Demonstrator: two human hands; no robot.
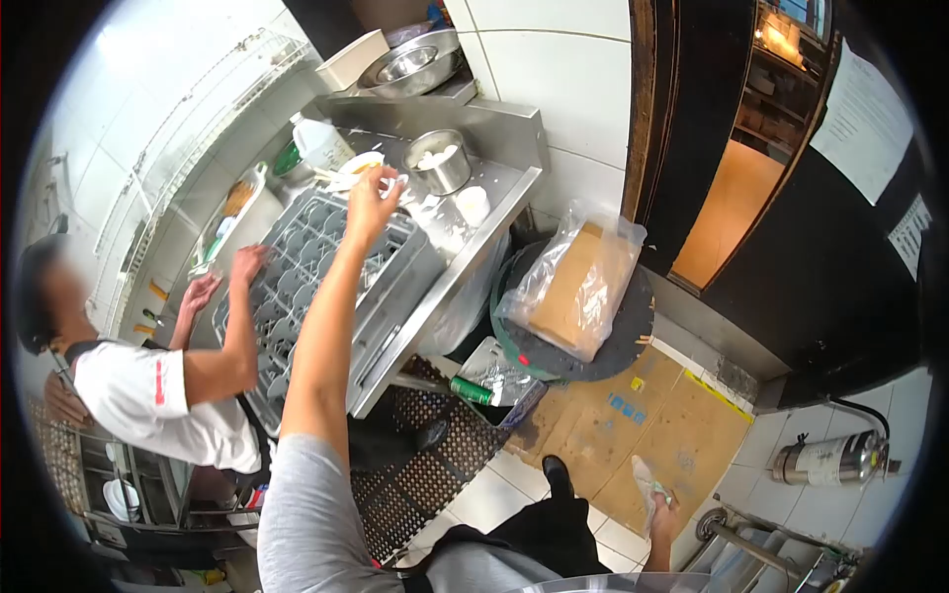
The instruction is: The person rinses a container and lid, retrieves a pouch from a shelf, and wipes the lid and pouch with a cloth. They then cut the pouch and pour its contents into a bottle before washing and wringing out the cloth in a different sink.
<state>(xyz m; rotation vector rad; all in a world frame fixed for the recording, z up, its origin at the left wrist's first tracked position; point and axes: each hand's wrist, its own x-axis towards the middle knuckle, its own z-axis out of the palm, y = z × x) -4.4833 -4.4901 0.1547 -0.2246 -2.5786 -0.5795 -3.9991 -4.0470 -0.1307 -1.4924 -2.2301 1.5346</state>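
My left arm reaches over a grey dish rack (415, 242) on the steel counter. My left hand (372, 206) is closed in a pinch beside a pale scrap; what it holds is too small to make out. Just beyond it stand a metal pot (439, 163) with white pieces inside and a white cup (473, 205). A white plastic jug (321, 143) stands behind the hand. Low on the right, my right hand (664, 518) is closed around a whitish, crumpled cloth (645, 481) that sticks up from the fingers.
A co-worker in a white shirt (163, 395) has both hands at the rack's left side. A round bin lid (623, 336) bears a bagged cardboard piece (578, 287). Below are a crate (509, 381), a perforated mat (415, 474) and flattened cardboard (613, 435). A fire extinguisher (830, 460) hangs at right.
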